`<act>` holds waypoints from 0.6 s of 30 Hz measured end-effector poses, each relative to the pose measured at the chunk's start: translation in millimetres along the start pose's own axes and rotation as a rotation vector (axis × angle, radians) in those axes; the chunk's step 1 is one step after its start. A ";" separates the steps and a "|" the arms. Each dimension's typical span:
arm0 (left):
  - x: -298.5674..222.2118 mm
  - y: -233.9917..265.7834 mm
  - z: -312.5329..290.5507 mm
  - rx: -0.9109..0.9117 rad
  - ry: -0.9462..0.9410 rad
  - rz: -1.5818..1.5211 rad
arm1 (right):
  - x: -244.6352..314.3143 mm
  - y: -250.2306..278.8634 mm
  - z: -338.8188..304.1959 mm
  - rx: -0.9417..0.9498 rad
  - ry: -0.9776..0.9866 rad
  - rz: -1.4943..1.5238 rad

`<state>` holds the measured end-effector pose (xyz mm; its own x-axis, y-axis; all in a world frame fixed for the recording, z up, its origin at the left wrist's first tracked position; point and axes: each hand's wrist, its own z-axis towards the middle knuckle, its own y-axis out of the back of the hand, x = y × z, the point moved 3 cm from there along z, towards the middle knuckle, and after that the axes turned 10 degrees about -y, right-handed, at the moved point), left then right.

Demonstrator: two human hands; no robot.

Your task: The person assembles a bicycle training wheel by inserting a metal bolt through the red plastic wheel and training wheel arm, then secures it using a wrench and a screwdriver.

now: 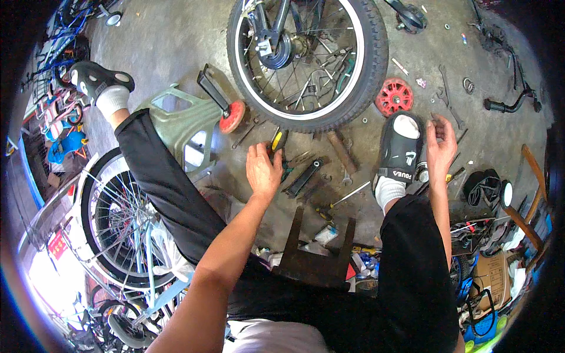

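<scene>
My left hand (264,173) is low over the floor, fingers curled at a yellow-and-black handle (279,139). That handle juts out between my forefinger and thumb; the rest of the tool is hidden. Just beyond stands a bicycle wheel (381,50) with a black tyre and white rim. Beside my right shoe (402,144), my right hand (441,146) hangs with loosely bent fingers, and I see nothing in it. Close to my left hand lie a black bar-shaped part (305,177) and a hammer-like tool with a wooden handle (342,151).
Spanners (447,97) and a red disc (395,96) lie at the right. A red-rimmed wheel with a bracket (232,117) rests by a grey-green plastic stool (182,126). Bicycles (118,217) crowd the left side. Below are a dark stool frame (291,247) and a cardboard box (493,276).
</scene>
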<state>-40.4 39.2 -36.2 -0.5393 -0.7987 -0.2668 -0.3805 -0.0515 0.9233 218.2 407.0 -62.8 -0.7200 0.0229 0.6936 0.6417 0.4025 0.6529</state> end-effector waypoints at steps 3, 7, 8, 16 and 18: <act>-10.3 -2.2 20.3 -0.001 -0.086 0.054 | -6.2 7.7 -1.2 -0.012 0.009 -0.014; -21.4 -14.0 38.1 0.000 -0.209 0.173 | -20.9 24.1 -4.1 -0.088 -0.042 -0.053; -18.5 -16.4 37.4 -0.015 -0.212 0.200 | -21.4 23.3 -7.7 -0.101 -0.020 -0.065; -40.5 -20.5 8.7 0.037 -0.269 0.128 | -63.1 46.5 -80.6 -0.076 -0.259 0.030; -31.5 -34.2 4.3 0.034 -0.174 0.099 | -84.0 48.4 -99.4 -0.095 -0.335 0.030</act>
<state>-13.7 68.7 -60.6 -0.6959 -0.6830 -0.2219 -0.3427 0.0444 0.9384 336.0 333.7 -59.2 -0.7374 0.3387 0.5844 0.6739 0.3106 0.6704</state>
